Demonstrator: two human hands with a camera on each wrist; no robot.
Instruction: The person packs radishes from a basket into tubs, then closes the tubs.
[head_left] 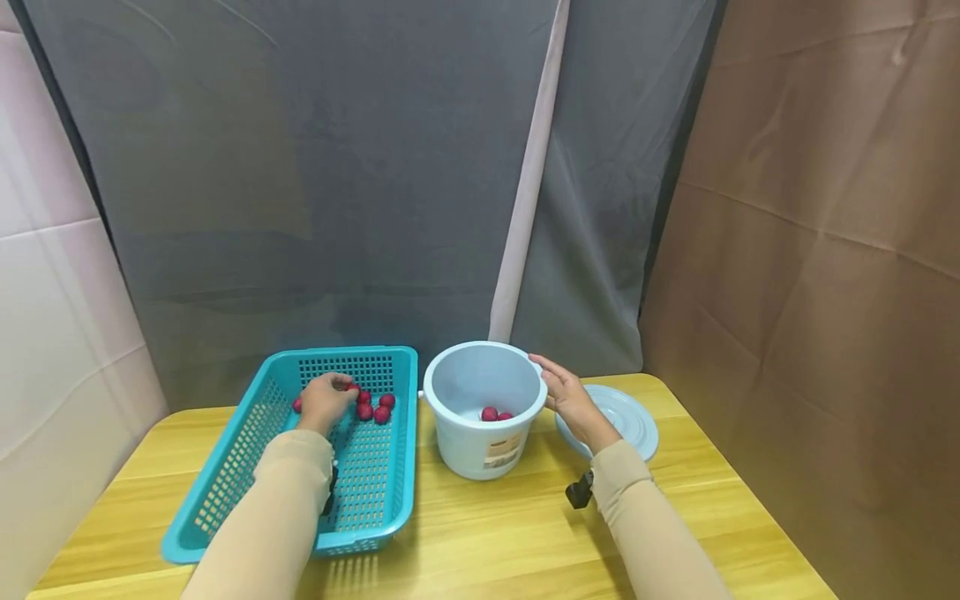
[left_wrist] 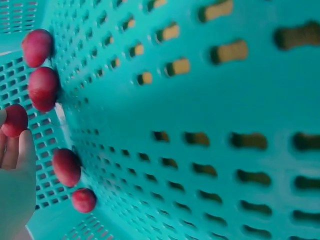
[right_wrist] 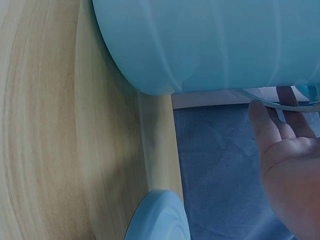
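My left hand (head_left: pixel 341 388) reaches into the teal mesh basket (head_left: pixel 225 492) and pinches one small red fruit (left_wrist: pixel 15 120) with its fingertips (left_wrist: pixel 22 150). Several more red fruits (head_left: pixel 373 407) lie loose beside it at the basket's far end. In the middle of the table stands a light blue bucket (head_left: pixel 480 450) with two red fruits (head_left: pixel 496 413) at its bottom. My right hand (head_left: pixel 551 377) lies with straight fingers (right_wrist: pixel 265 125) against the bucket's right rim and grips nothing.
A light blue round lid (head_left: pixel 626 421) lies flat on the yellow wooden table (head_left: pixel 487 542), right of the bucket and partly under my right wrist. Grey and brown curtains close off the back and right. The table's right edge runs close to the lid.
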